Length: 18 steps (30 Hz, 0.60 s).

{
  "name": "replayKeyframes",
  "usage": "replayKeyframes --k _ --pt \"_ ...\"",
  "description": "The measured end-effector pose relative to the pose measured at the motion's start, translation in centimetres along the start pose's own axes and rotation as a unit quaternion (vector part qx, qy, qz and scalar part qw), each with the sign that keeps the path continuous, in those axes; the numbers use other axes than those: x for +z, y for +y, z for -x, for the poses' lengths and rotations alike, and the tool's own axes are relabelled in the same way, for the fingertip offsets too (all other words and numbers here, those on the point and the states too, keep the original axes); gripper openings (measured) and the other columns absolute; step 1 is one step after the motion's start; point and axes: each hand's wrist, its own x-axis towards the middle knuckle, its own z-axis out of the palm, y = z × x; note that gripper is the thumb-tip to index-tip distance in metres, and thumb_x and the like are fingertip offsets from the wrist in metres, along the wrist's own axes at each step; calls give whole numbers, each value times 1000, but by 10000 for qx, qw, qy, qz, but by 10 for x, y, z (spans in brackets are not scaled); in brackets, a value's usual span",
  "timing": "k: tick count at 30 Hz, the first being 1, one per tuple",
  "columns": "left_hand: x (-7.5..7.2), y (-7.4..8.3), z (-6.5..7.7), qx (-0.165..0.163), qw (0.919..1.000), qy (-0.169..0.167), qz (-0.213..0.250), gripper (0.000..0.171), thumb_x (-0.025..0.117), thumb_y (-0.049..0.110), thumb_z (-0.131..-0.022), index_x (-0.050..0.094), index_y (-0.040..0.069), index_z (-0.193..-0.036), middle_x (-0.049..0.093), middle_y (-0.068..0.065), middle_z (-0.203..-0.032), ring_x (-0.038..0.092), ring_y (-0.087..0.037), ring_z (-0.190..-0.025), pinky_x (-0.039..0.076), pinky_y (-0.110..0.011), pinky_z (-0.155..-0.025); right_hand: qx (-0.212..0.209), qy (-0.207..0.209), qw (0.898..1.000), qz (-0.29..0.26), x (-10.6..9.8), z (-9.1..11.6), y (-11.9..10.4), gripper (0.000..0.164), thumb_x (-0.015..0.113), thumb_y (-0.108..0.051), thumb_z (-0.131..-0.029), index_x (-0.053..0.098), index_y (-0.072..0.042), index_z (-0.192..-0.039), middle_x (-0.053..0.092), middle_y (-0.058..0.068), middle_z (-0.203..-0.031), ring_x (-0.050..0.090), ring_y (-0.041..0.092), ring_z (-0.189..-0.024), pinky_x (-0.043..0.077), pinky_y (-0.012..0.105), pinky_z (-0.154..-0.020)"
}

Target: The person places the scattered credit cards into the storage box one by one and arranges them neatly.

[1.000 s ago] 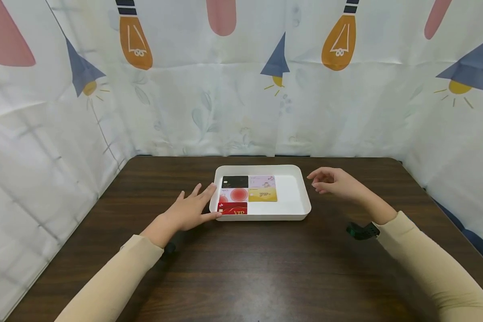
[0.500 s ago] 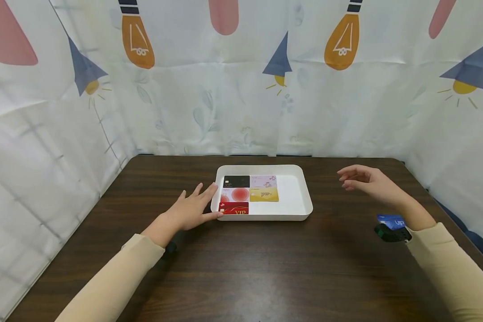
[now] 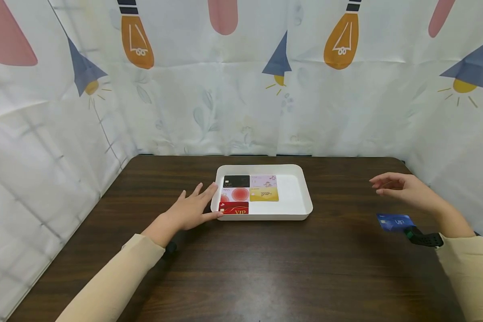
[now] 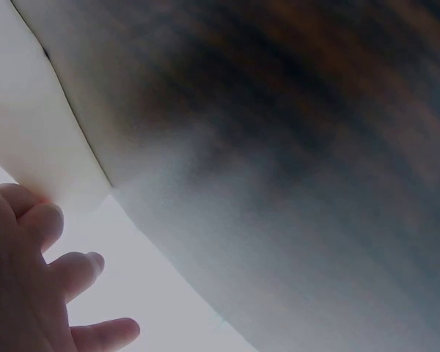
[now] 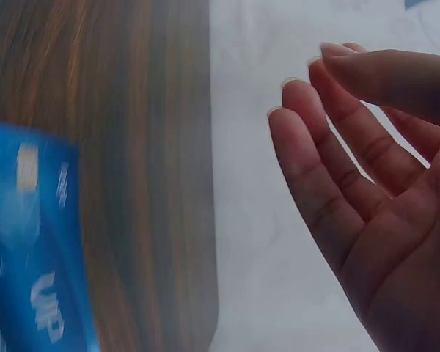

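My left hand [image 3: 189, 210] rests with spread fingers against the left side of a white tray [image 3: 294, 217]. In the left wrist view its fingers [image 4: 77, 275] touch the tray's pale wall [image 4: 51, 125]. Inside the tray lie a black VIP card [image 3: 236, 181], a pink-and-red card [image 3: 239, 194], a red VIP card [image 3: 233, 208], a lilac card [image 3: 263, 180] and a yellow card [image 3: 264, 194]. At the right, my right hand [image 3: 410, 192] hovers above the table with loosely bent fingers and holds nothing. Below it a blue VIP card [image 3: 395, 222] lies on the table, also seen as a blue card [image 5: 33, 242] in the right wrist view.
The dark wooden table [image 3: 257, 268] spreads around the tray. A printed white curtain [image 3: 241, 107] hangs behind it and along both sides. A dark wristband [image 3: 424, 238] sits on the right wrist, close to the blue card in the head view.
My right hand has moved right, away from the tray, and the blue card has come into view from behind its wrist. The left hand stays at the tray.
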Motion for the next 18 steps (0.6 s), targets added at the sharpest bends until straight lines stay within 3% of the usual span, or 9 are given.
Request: replayKeyframes --k 8,13,18 --pt "-3 1 1 23 10000 -30 -36 99 58 66 -95 18 8 -165 25 -15 -167 14 -42 -154 12 -73 -115 356 -91 9993 87 -14 20 24 32 64 7 -97 72 -18 -116 69 -7 -98 68 3 -89 55 19 -71" --pt "-2 2 1 50 10000 -66 -7 99 58 65 -95 17 9 -165 25 -14 -167 14 -42 -154 11 -73 -115 866 -212 9946 534 -18 32 28 20 70 -3 -96 70 -6 -116 65 0 -95 65 6 -84 54 23 -68" --pt "0 0 0 92 9999 -28 -71 98 56 66 -96 17 9 -165 24 -13 -168 14 -42 -154 12 -74 -115 1084 -596 9907 569 -22 37 40 25 70 -5 -97 64 6 -119 59 2 -94 62 2 -84 53 22 -69"
